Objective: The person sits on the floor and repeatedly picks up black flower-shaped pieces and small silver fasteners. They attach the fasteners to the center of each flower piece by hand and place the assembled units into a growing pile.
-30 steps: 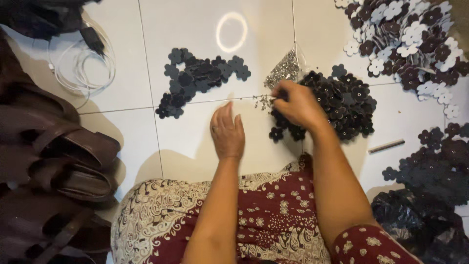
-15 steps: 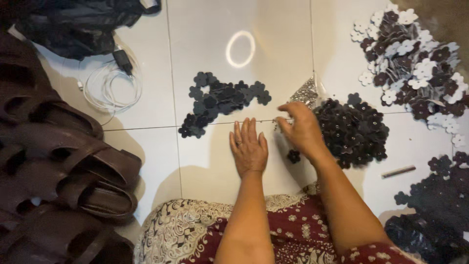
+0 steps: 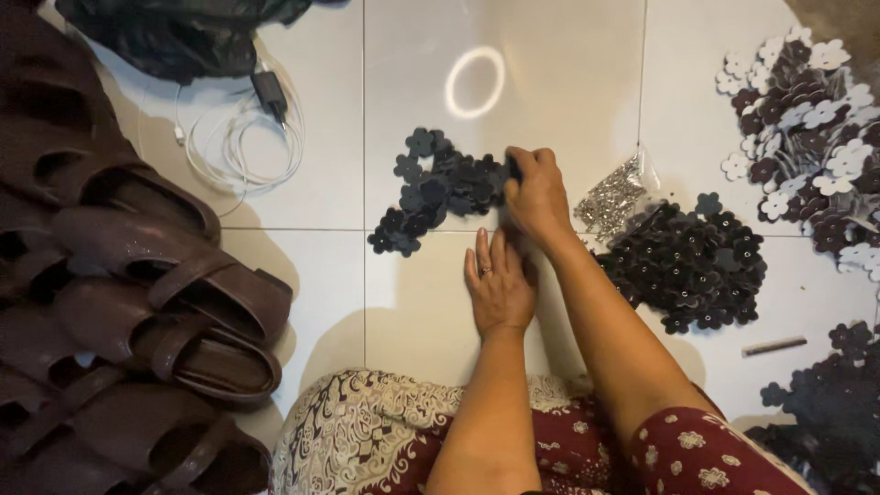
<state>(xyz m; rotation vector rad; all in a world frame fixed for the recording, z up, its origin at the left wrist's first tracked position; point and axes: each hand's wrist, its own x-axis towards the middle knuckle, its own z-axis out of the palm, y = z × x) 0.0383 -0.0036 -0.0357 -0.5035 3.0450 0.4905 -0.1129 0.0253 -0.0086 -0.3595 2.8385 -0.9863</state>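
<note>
My right hand (image 3: 536, 194) reaches left across the white tile floor to the edge of a small pile of dark flower-shaped cutouts (image 3: 438, 188). Its fingers are pinched on one dark flower piece at the pile's right end. My left hand (image 3: 500, 286) lies flat on the tile just below it, palm down, fingers together, a ring on one finger, holding nothing. A bigger heap of dark flower pieces with small shiny studs (image 3: 698, 266) lies to the right of my right forearm. A clear bag of silver studs (image 3: 612, 197) sits between that heap and my right hand.
Brown sandals (image 3: 156, 302) are stacked along the left. A white cable with a charger (image 3: 240, 137) and a black plastic bag (image 3: 174, 32) lie at top left. White and maroon flower cutouts (image 3: 807, 119) fill the top right, more dark ones (image 3: 839, 394) the lower right, near a thin stick (image 3: 775, 346).
My right hand has left the studded heap on the right and moved left to the small dark pile. My left hand stays flat on the tile. The view has shifted left.
</note>
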